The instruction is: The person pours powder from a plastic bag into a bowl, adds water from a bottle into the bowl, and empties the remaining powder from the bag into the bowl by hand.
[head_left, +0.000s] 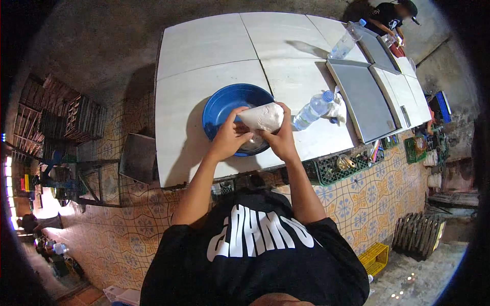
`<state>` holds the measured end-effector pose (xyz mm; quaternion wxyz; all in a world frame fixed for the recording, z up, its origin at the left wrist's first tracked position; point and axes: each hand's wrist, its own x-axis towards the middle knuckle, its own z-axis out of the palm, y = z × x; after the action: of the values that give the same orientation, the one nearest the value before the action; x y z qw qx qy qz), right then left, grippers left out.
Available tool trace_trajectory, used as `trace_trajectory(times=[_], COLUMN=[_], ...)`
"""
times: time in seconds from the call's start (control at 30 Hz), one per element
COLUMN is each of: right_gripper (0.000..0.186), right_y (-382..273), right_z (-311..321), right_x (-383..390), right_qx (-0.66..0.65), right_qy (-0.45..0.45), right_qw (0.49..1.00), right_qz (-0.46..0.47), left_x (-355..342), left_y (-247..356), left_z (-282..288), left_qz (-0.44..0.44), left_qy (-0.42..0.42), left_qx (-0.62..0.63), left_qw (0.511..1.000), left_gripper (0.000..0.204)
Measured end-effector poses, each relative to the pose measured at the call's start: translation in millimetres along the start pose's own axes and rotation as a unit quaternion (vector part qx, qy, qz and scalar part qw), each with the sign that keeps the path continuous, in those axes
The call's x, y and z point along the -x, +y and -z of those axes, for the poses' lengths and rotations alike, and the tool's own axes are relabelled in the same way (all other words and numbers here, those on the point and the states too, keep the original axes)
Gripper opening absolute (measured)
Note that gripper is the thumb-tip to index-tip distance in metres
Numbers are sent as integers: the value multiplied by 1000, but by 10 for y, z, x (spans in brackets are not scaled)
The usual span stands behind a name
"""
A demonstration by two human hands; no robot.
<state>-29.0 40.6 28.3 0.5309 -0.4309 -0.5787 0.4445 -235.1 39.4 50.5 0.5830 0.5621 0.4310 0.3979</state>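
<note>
Both my hands hold a plump white packet [263, 117] with a smooth, rounded end, raised over a blue basin [209, 115]. What fills the packet cannot be made out. My left hand [228, 136] grips its left side, thumb pointing inward. On the other side, my right hand [280, 140] curls round the right end, with its thumb underneath. Below the thumbs, something pale or see-through shows in the basin, partly hidden by my hands. A clear plastic bottle [312, 111] with a blue cap stands just right of my right hand.
The white tiled table [204, 46] carries grey metal trays [362, 99] at right, a crumpled white cloth [337, 109] and another bottle [347, 41]. A person [389, 20] works at the far right corner. Near the table's front edge sits a green crate [339, 168]; wooden crates [81, 117] stand left.
</note>
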Motion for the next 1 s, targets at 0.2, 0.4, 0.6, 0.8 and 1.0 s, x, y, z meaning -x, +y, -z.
trace_trajectory(times=[0.2, 0.4, 0.6, 0.8, 1.0], right_gripper=[101, 100, 91, 93, 87], right_y=[-143, -228, -271, -58, -32], right_z=[-86, -1, 32, -58, 1], right_x=[64, 37, 58, 155, 128], right_qx=[38, 156, 76, 28, -2], right_qy=[2, 3, 25, 4, 25], right_qw=[999, 987, 997, 999, 1000], right_qz=[-30, 48, 10, 27, 5], left_x=[-32, -40, 4, -21, -5], left_y=[-36, 9, 54, 1, 195], left_z=[-21, -100, -46, -85, -23], left_qz=[-12, -87, 22, -5, 45], left_qy=[9, 11, 5, 63, 48], left_qx=[-49, -98, -39, -91, -176], left_qw=[999, 991, 999, 994, 982], left_gripper=[75, 77, 76, 70, 53])
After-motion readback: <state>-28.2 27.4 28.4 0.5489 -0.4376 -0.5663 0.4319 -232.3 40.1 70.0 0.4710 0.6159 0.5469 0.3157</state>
